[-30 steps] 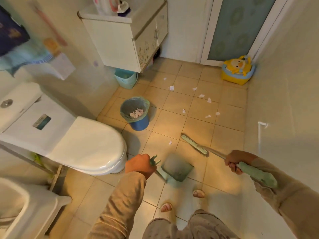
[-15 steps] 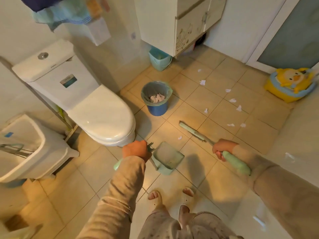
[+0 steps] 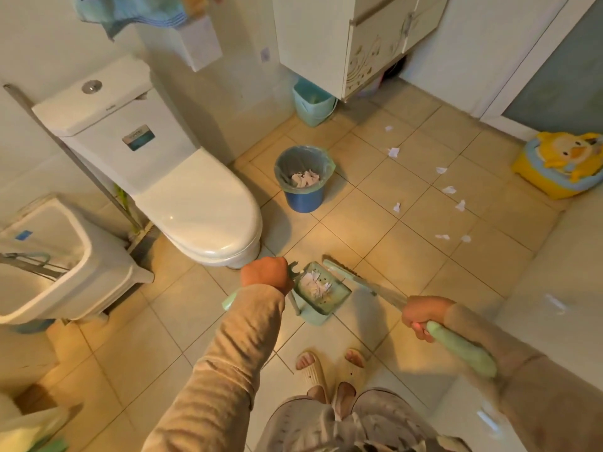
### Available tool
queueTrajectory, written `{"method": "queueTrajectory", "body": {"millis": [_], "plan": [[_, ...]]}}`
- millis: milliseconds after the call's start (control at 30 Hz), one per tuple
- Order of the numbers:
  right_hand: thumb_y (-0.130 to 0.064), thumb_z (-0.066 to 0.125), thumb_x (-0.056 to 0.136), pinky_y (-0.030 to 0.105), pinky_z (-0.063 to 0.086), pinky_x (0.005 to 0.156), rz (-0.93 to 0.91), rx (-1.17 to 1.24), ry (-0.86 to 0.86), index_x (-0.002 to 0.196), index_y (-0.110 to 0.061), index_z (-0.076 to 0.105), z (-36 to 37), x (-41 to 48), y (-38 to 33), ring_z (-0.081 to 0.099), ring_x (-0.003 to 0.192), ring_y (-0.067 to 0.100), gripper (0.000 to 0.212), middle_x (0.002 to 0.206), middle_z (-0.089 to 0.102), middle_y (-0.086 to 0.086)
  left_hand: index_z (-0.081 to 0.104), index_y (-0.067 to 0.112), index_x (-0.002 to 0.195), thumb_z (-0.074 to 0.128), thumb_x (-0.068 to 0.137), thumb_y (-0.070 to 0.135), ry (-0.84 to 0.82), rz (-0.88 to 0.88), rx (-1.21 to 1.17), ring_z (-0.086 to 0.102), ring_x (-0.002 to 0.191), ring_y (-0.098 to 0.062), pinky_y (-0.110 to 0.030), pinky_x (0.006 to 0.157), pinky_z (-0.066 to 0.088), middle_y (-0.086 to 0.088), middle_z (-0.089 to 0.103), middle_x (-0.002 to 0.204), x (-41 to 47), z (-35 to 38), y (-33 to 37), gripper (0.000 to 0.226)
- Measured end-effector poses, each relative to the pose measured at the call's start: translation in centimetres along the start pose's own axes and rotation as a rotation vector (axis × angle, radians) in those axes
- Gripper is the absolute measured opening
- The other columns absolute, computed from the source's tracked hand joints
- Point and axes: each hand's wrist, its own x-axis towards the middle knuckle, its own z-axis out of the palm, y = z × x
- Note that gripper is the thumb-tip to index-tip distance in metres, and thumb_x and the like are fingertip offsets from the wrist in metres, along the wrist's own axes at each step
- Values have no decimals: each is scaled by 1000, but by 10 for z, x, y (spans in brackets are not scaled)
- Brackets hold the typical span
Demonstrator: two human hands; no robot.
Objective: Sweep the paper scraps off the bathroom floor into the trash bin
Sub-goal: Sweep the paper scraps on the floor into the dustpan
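Note:
My left hand (image 3: 266, 276) grips the handle of a pale green dustpan (image 3: 321, 293) that rests on the tiles just in front of my feet, with white paper scraps inside it. My right hand (image 3: 421, 316) is closed on the green handle of a broom (image 3: 359, 280), whose head lies along the dustpan's far right edge. A blue trash bin (image 3: 303, 177) with a grey liner stands beyond the dustpan, next to the toilet, and holds paper. Several loose paper scraps (image 3: 448, 190) are scattered over the floor to the right.
A white toilet (image 3: 182, 203) sits left of the bin, with a white basin (image 3: 49, 256) at far left. A small teal bucket (image 3: 311, 101) stands under the wall cabinet (image 3: 352, 40). A yellow duck potty (image 3: 561, 164) is at the right wall, by the door.
The view has tilted down and left. The dustpan now shows paper scraps inside, and the broom head has come up against its edge. The scrap that lay beyond the dustpan is gone.

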Motion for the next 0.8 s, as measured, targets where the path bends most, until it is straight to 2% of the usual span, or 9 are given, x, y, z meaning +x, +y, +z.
{"method": "queueTrajectory", "body": {"millis": [100,300,433,633,800], "plan": [[2,33,90,6,29,29,34,105,-46,62,-10,35,-29,-7,10,37,18,6,30,24,38,-2,63,16,115,56,89,34,-4,15,-28,63,106,-29,-35,87,51,-8,67,114,6,-2,0,33],[0,37,91,6,31,30,28,193,-48,59,-12,36,-32,-17,26,39,19,4,34,24,41,-4,62,17,115,58,87,38,11,8,-23,63,106,-28,-34,86,51,-7,67,114,15,-4,-6,35],[2,36,89,5,30,30,-8,300,10,53,-12,33,-16,-7,29,38,18,5,39,23,40,-3,64,17,113,55,88,36,38,19,-12,65,103,-28,-34,85,51,-7,68,112,15,-3,-8,33],[3,36,90,5,28,29,-9,498,95,50,-12,31,-2,1,36,37,15,6,43,22,36,-2,63,20,114,55,87,42,74,106,-23,64,104,-28,-34,85,51,-6,68,112,22,-7,-11,35],[4,35,89,6,27,27,-17,741,166,52,-13,33,2,-2,64,36,16,5,41,24,35,-3,61,21,115,52,89,45,93,192,8,64,105,-26,-34,89,52,-5,68,113,36,-21,12,36]]}}
